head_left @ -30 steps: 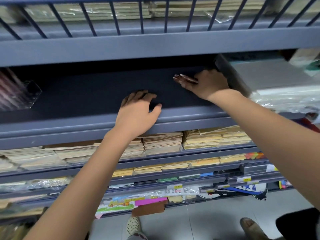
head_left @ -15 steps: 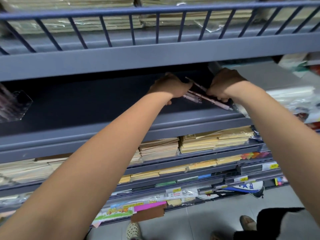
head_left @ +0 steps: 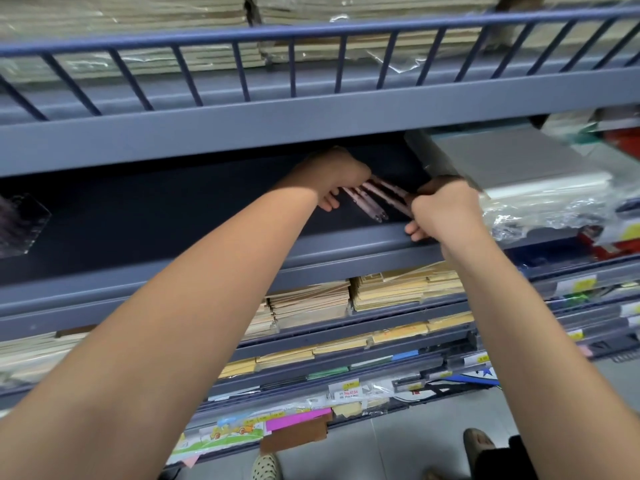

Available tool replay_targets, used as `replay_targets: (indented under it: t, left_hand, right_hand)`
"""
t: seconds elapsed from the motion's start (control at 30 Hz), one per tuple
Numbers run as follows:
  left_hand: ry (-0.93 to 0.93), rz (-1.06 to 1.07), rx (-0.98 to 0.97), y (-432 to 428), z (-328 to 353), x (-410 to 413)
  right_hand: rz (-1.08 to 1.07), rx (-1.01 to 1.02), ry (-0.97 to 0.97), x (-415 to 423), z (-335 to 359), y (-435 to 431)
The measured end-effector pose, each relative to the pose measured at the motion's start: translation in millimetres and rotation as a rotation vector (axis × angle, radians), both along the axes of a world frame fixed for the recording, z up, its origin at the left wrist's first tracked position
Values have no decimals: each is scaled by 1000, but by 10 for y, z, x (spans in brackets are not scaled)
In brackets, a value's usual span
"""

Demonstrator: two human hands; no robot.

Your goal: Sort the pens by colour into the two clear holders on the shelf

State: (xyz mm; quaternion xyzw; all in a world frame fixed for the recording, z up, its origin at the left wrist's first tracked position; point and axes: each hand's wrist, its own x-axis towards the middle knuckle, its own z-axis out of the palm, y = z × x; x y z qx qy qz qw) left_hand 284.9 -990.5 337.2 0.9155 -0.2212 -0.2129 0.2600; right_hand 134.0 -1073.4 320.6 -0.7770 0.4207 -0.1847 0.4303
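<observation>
reaching up from below, my two forearms converged on the middle shelf point(head_left: 138, 220): the left crossed on a diagonal toward centre, the right rose steeply at the right side. my right hand point(head_left: 441, 211) was closed in a fist just above the shelf's front lip, back of the hand toward me, its fingers curled round the end of at least one of the pink pens point(head_left: 375, 200). my left hand point(head_left: 334, 174) sat further in, palm down and wrist bent, with its fingers curled over the other ends of the fan of pens. the pens were splayed between the two hands, low over the dark shelf deck and near a wrapped paper stack point(head_left: 519, 164) at the right.

status, as i judged it: sorting incomplete. these pens were gathered but not deposited. one clear holder point(head_left: 22, 225) stood well apart at the far left edge, its contents too blurred to identify. the second holder was not in view. remaining steps: separate by colour, carry left, insert.
</observation>
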Motion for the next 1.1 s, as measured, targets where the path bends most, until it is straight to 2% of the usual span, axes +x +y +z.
replay_targets:
  t: [0.07, 0.13, 0.23, 0.47, 0.57, 0.63, 0.73, 0.77, 0.9, 1.1]
  left_hand:
    - [1, -22, 13, -19, 29, -22]
    - [-2, -37, 10, -44, 48, -56]
    - [19, -50, 6, -100, 40, -109]
    - [-29, -84, 84, -225, 128, -223]
    - [-9, -103, 122, -219, 190, -280]
    - [0, -141, 141, -200, 202, -308]
    - [-16, -81, 203, -212, 147, -367]
    - [-26, -43, 205, -237, 113, -398]
    - [-326, 161, 261, -328, -109, -537]
    - [-481, 245, 202, -344, -280, -542]
  right_hand:
    - [-19, 153, -120, 39, -20, 16]
    - [-62, 153, -146, 17, -23, 9]
    - [-115, -57, -54, -114, -3, -10]
    - [-44, -445, 220, -403, 51, 51]
    - [-16, -522, 324, -425, 27, 125]
    - [-6, -542, 333, -411, 13, 146]
    - [10, -579, 327, -378, 23, 144]
    - [16, -581, 317, -371, 28, 143]
    - [24, -458, 249, -374, 37, 91]
    - [30, -255, 103, -541, 32, 42]
